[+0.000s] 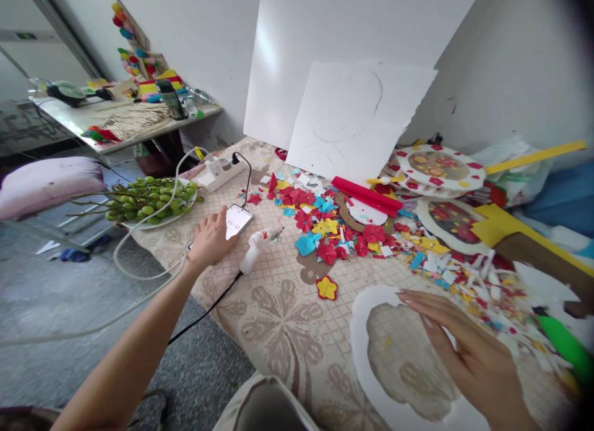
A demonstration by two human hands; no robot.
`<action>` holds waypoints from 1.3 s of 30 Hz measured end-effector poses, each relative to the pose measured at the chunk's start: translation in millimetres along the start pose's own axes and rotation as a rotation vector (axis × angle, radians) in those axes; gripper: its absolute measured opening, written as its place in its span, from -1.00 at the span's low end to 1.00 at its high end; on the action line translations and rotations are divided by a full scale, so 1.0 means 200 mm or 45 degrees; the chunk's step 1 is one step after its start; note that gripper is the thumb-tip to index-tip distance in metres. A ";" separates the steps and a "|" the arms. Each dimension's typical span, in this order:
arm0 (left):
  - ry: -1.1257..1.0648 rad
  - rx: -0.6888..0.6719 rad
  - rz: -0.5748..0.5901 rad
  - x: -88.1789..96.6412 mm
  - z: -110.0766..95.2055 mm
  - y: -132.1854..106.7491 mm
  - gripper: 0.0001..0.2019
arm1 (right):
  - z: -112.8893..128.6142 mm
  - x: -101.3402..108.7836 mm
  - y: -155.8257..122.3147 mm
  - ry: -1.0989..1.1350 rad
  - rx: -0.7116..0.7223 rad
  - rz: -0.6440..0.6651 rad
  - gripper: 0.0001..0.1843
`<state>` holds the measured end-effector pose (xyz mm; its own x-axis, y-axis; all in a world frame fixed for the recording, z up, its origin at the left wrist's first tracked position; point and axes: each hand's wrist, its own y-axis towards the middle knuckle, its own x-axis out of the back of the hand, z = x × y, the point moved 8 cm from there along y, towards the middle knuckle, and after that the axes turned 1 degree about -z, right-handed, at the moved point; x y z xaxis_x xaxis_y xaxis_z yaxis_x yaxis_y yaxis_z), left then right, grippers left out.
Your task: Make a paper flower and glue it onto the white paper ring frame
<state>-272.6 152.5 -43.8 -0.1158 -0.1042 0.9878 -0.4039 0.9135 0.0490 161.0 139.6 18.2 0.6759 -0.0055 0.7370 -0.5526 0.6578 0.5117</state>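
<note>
My left hand (211,240) lies over the near end of a phone (239,221), its fingers stretched out. The phone is flat on the table, with a timer on its lit screen. Just right of it lies a white glue gun (253,251) on a black cord. My right hand (477,350) has its fingers extended, and the fingertips touch the upper rim of a white ring-shaped frame (364,344) with a see-through middle. Beyond the ring sits a yellow flower on a red backing (327,288).
Cut paper flowers and scraps (325,227) are heaped mid-table, with a red roll (366,196) behind. Decorated round frames (439,171) stand at right. Green fruit on a plate (153,202) and a power strip (220,172) are at left. White boards (357,115) lean on the wall.
</note>
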 end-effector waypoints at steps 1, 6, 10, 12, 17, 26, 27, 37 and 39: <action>0.018 0.009 0.006 0.00 -0.01 0.00 -0.23 | 0.00 0.00 0.00 0.004 0.007 -0.003 -0.60; 0.080 0.035 0.023 0.02 -0.03 -0.01 -0.25 | 0.00 0.00 -0.01 0.028 0.018 0.009 -0.59; 0.102 0.049 0.027 0.02 -0.04 -0.02 -0.25 | 0.00 -0.01 -0.01 0.042 0.009 0.009 -0.59; 0.111 0.053 0.026 0.02 -0.04 -0.02 -0.25 | -0.01 -0.01 -0.02 0.046 0.013 0.006 -0.58; 0.116 0.057 0.011 0.03 -0.04 -0.03 -0.25 | -0.01 -0.01 -0.03 0.042 0.020 0.005 -0.57; 0.028 0.030 -0.022 0.02 -0.02 -0.02 -0.21 | -0.01 0.00 -0.04 0.059 0.015 -0.012 -0.58; -0.035 0.015 -0.027 0.02 0.00 -0.01 -0.21 | -0.01 0.00 -0.04 0.058 0.016 -0.013 -0.58; -0.408 0.133 -0.104 0.08 0.21 0.01 -0.29 | -0.03 -0.01 -0.06 0.075 0.005 -0.005 -0.57; -0.394 0.126 -0.057 0.06 0.19 0.01 -0.29 | -0.03 -0.01 -0.06 0.080 0.000 -0.008 -0.58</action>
<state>-309.8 137.2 -37.0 -0.3602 -0.2716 0.8925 -0.4995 0.8641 0.0614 168.7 136.6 7.5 0.7088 0.0375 0.7044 -0.5482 0.6578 0.5165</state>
